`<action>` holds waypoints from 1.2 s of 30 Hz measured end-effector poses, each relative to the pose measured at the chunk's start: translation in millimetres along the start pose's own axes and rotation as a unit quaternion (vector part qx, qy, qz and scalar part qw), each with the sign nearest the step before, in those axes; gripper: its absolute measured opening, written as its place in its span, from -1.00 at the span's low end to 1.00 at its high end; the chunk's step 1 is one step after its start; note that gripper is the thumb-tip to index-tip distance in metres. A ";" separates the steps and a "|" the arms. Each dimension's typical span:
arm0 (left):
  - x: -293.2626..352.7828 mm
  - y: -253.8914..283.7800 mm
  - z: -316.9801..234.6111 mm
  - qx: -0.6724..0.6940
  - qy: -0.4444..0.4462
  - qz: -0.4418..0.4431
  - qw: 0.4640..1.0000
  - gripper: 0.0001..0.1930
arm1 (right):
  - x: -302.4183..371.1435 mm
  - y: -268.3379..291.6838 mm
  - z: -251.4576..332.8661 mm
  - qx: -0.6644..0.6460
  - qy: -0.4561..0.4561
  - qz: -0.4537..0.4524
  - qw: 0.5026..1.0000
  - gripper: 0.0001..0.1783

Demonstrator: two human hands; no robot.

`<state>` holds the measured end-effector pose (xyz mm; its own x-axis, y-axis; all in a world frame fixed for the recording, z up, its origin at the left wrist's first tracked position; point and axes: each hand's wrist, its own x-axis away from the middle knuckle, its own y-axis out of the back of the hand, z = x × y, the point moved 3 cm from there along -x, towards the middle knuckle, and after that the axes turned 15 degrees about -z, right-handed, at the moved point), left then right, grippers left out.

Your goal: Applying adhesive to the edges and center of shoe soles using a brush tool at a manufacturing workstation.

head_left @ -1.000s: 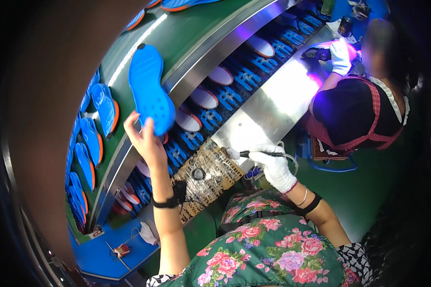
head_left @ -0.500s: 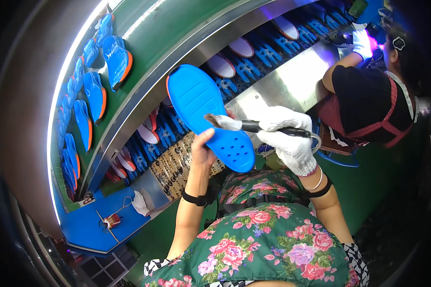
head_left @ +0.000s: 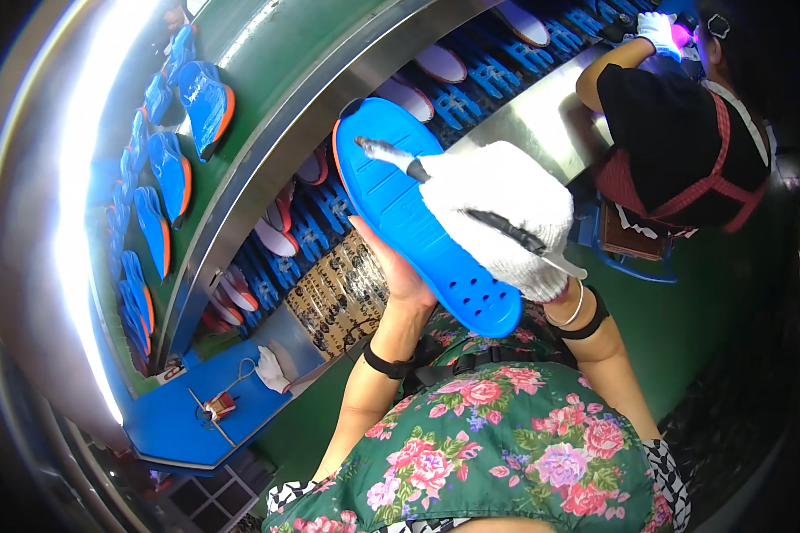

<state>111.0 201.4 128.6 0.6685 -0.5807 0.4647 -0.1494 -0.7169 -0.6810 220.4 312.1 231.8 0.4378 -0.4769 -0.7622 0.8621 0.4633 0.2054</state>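
Observation:
Bare-skinned, my left hand (head_left: 398, 268) grips a blue shoe sole (head_left: 398, 211) from its left edge and underside; most of its fingers are hidden behind the sole. The sole has an orange rim, shallow grooves across its wide end and small holes at the narrow end nearest me. A white knitted glove covers my right hand (head_left: 502, 209), closed around the dark handle of a brush (head_left: 389, 154) with a whitish wrapped neck. The brush's dark tip lies over the wide, far end of the sole; whether it touches is hard to tell.
Blue soles (head_left: 206, 105) with orange rims lie on a green belt (head_left: 267, 67) at left. Below its metal edge (head_left: 342, 86), pale shoe parts (head_left: 440, 62) sit among blue racks. A co-worker (head_left: 676, 151) works at right. A blue table (head_left: 164, 413) holds a small red container (head_left: 220, 406).
The brush has moved from the sole's middle toward its far end, my right hand going with it. The sole has shifted right and toward the camera, and my left hand has moved right too.

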 end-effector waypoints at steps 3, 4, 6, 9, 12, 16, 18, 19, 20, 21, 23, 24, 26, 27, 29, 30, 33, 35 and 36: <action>7.0 -9.8 6.5 -0.049 -0.049 -0.005 0.998 0.06 | -0.1 -3.7 -12.3 0.009 0.012 -0.025 1.000 -0.77; 8.2 -12.3 9.5 -0.061 -0.052 0.009 0.997 0.11 | -0.6 -4.7 -16.3 0.009 0.012 -0.032 0.999 -0.77; 9.4 -13.3 14.5 -0.095 -0.051 0.018 0.994 0.13 | -2.0 -4.8 -13.1 0.006 0.014 -0.038 0.999 -0.76; 9.4 -9.8 19.8 -0.125 -0.022 0.031 0.991 0.17 | 9.2 -9.2 3.8 0.115 0.078 -0.035 0.990 -0.67; 1.7 4.6 22.1 -0.146 -0.019 0.028 0.989 0.15 | 25.7 -12.6 1.1 0.059 0.047 0.057 0.996 -0.56; -3.4 6.2 23.8 -0.060 -0.036 0.017 0.997 0.13 | 5.5 2.8 3.1 0.041 0.032 0.014 0.999 -0.57; -2.8 0.4 22.6 -0.071 -0.040 0.037 0.996 0.14 | -0.1 1.5 0.6 0.046 0.041 -0.003 0.998 -0.58; -4.2 -2.6 22.5 -0.064 -0.044 0.037 0.996 0.15 | -1.5 -0.4 1.4 0.044 0.046 -0.007 0.998 -0.58; -7.1 -3.0 22.3 -0.066 -0.039 0.039 0.996 0.15 | 0.2 -5.4 3.7 0.009 0.030 -0.005 1.000 -0.61; -9.9 -1.3 20.2 -0.068 -0.039 0.036 0.996 0.15 | 2.8 -16.4 5.1 -0.028 0.014 -0.004 1.000 -0.65; -14.9 1.6 19.1 -0.063 -0.041 0.027 0.997 0.15 | 5.0 -17.8 5.5 0.004 0.084 -0.034 0.996 -0.73; -17.1 3.8 17.6 -0.059 -0.045 0.022 0.997 0.15 | 2.1 -12.7 1.1 -0.043 0.034 -0.016 0.998 -0.74; -19.9 5.9 15.6 -0.056 -0.052 0.015 0.997 0.15 | 6.7 -13.1 -12.9 -0.095 -0.103 -0.020 0.990 -0.72; -20.9 5.0 15.4 -0.053 -0.056 0.013 0.997 0.15 | 9.2 -13.5 -16.9 -0.095 -0.107 -0.028 0.989 -0.72; -21.9 2.3 16.5 -0.059 -0.052 0.018 0.997 0.15 | 14.3 -15.2 -16.2 -0.006 0.020 -0.030 0.999 -0.68; -22.9 1.9 17.2 -0.059 -0.050 0.020 0.997 0.15 | 18.5 -23.4 -16.9 -0.031 0.021 -0.043 0.998 -0.68; -23.7 2.5 18.0 -0.073 -0.044 0.026 0.996 0.15 | 18.9 -23.3 -7.3 -0.030 0.058 -0.049 0.997 -0.73; -24.6 4.3 15.6 -0.081 -0.047 0.027 0.995 0.15 | 12.0 -12.4 -9.4 -0.115 0.018 0.001 0.993 -0.69; -24.1 6.1 16.1 -0.084 -0.048 0.028 0.995 0.16 | 13.1 -10.4 -15.2 -0.146 -0.042 -0.034 0.988 -0.70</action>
<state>105.6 217.3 104.2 0.7208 -0.5876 0.3677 -0.3025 -0.7440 -0.5958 213.4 312.4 210.4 0.4113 -0.5685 -0.7125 0.7848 0.6184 -0.0403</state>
